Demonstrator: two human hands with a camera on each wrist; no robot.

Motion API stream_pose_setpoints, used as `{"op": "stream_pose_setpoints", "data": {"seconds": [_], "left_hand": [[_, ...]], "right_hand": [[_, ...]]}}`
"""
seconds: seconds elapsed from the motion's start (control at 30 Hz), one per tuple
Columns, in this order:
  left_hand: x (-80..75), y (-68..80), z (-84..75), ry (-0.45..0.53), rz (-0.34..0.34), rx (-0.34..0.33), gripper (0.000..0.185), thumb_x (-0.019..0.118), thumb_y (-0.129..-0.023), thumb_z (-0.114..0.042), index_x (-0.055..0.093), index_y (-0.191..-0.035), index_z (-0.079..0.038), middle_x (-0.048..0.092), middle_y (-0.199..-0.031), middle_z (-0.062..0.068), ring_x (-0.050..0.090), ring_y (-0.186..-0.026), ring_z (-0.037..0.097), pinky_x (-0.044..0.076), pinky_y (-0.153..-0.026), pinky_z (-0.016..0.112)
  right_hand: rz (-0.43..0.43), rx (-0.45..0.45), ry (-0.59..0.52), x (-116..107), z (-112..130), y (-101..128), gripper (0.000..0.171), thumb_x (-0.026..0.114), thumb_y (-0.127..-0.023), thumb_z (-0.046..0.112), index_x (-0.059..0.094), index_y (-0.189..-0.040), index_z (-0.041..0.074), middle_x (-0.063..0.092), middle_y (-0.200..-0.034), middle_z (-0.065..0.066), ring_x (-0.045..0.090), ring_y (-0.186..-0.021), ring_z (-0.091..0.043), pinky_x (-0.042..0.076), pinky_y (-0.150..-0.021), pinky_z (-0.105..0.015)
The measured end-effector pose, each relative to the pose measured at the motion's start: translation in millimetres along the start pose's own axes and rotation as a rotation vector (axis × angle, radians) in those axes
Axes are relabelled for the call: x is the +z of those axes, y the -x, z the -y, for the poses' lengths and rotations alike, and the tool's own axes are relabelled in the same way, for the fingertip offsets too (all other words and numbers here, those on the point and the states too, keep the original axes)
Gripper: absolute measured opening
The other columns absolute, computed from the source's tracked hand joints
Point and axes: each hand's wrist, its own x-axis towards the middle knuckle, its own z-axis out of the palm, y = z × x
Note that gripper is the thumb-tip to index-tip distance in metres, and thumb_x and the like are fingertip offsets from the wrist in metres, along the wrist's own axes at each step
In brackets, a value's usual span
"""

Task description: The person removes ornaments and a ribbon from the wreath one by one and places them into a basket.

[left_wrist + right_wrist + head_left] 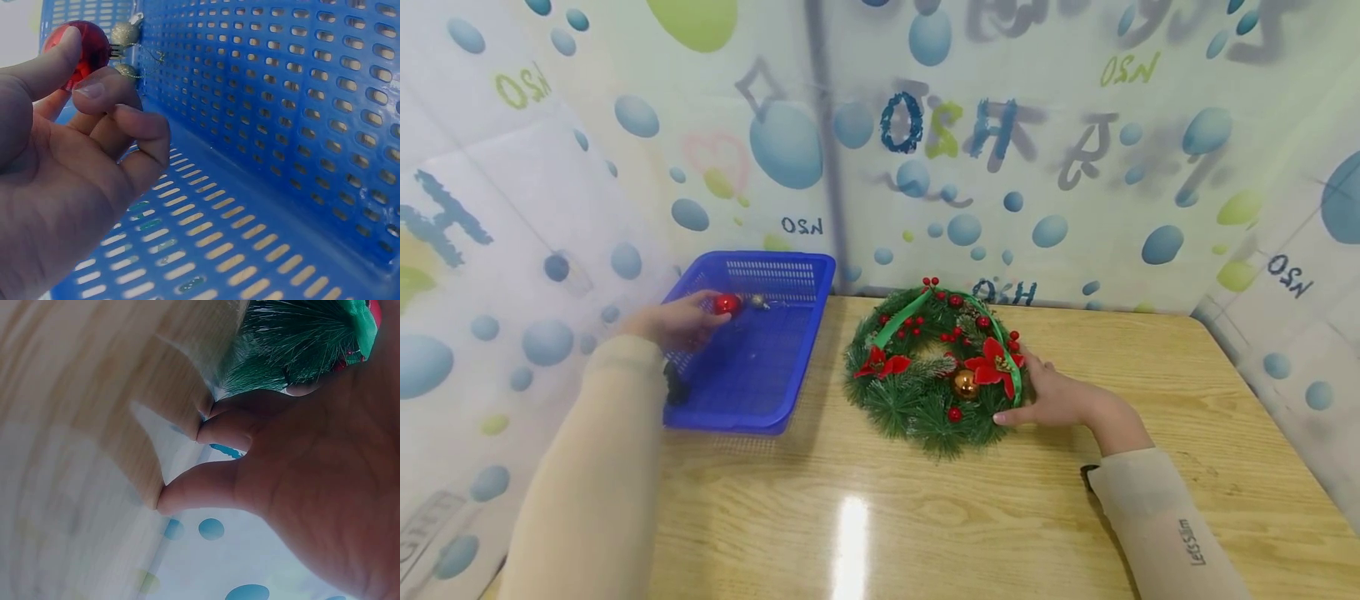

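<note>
1. The left hand (679,321) is inside the blue basket (790,367) at its far left, thumb and fingers curled round a red bauble (727,304). The left wrist view shows the bauble (84,45) pinched close to the basket's slotted far wall (300,81).
2. Two small glittery gold balls (125,34) lie just beside the red bauble, against that wall; a thin thread runs from them.
3. The basket sits at the table's far left corner, its left rim close to the patterned curtain (512,208). Its near floor is bare.
4. The right hand (1054,393) lies flat on the wooden table (925,517), fingers nearly straight, touching the right edge of the wreath (936,367). It grips nothing.
5. The wreath lies right of the basket, apart from it, with a strip of bare wood between them. Open tabletop runs near and right of it.
6. In the right wrist view, the fingertips (187,494) press the table; only green needles (281,344) of the wreath show there, cut off at the top.
7. Both forearms are cut off at the near edge of the head view.
</note>
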Motion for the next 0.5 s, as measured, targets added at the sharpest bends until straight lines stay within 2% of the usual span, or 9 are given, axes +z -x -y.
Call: {"op": "stream_pose_setpoints", "data": {"seconds": [0.1, 0.17, 0.27, 0.37, 0.5], "left_hand": [[0.8, 0.3, 1.8, -0.034, 0.005, -0.006, 0.081, 0.055, -0.112, -0.035, 0.004, -0.169, -0.011, 0.043, -0.127, 0.016, 0.052, -0.105, 0.028, 0.049, -0.096, 0.044], [1.8, 0.9, 3.8, -0.041, 0.018, -0.015, 0.081, 0.054, -0.112, -0.033, 0.001, -0.17, -0.01, 0.033, -0.145, 0.024, 0.047, -0.124, 0.037, 0.048, -0.107, 0.053], [5.0, 1.2, 6.4, -0.015, 0.036, -0.027, 0.081, 0.053, -0.113, -0.03, -0.002, -0.17, -0.011, 0.021, -0.158, 0.03, 0.037, -0.14, 0.047, 0.041, -0.118, 0.063], [7.9, 0.2, 8.5, 0.013, 0.047, -0.027, 0.081, 0.051, -0.113, -0.027, -0.005, -0.17, -0.012, 0.021, -0.158, 0.032, 0.037, -0.14, 0.049, 0.042, -0.118, 0.063], [10.1, -2.7, 10.2, 0.016, 0.036, -0.029, 0.08, 0.053, -0.113, -0.028, -0.002, -0.17, -0.013, 0.027, -0.153, 0.028, 0.042, -0.132, 0.044, 0.049, -0.111, 0.053]], "right_hand": [[-0.002, 0.002, 0.006, -0.4, -0.5, 0.7, 0.145, 0.076, -0.085, 0.075, -0.022, -0.167, 0.008, -0.006, -0.173, -0.037, -0.006, -0.157, -0.064, 0.012, -0.121, -0.081], [0.001, 0.003, 0.005, -0.2, -1.1, 0.0, 0.145, 0.075, -0.084, 0.075, -0.022, -0.167, 0.007, -0.006, -0.173, -0.036, -0.007, -0.157, -0.063, 0.011, -0.122, -0.081], [0.006, 0.004, 0.003, 0.1, -2.3, -1.0, 0.145, 0.075, -0.084, 0.076, -0.022, -0.167, 0.006, -0.007, -0.173, -0.036, -0.007, -0.157, -0.063, 0.011, -0.121, -0.081], [0.008, 0.004, -0.001, 0.4, -3.1, -2.1, 0.145, 0.075, -0.084, 0.075, -0.022, -0.167, 0.007, -0.007, -0.173, -0.036, -0.008, -0.157, -0.063, 0.011, -0.122, -0.081], [0.008, 0.004, 0.006, 0.5, -3.6, -2.1, 0.145, 0.075, -0.084, 0.075, -0.022, -0.167, 0.006, -0.007, -0.173, -0.036, -0.007, -0.157, -0.063, 0.012, -0.121, -0.081]]}}
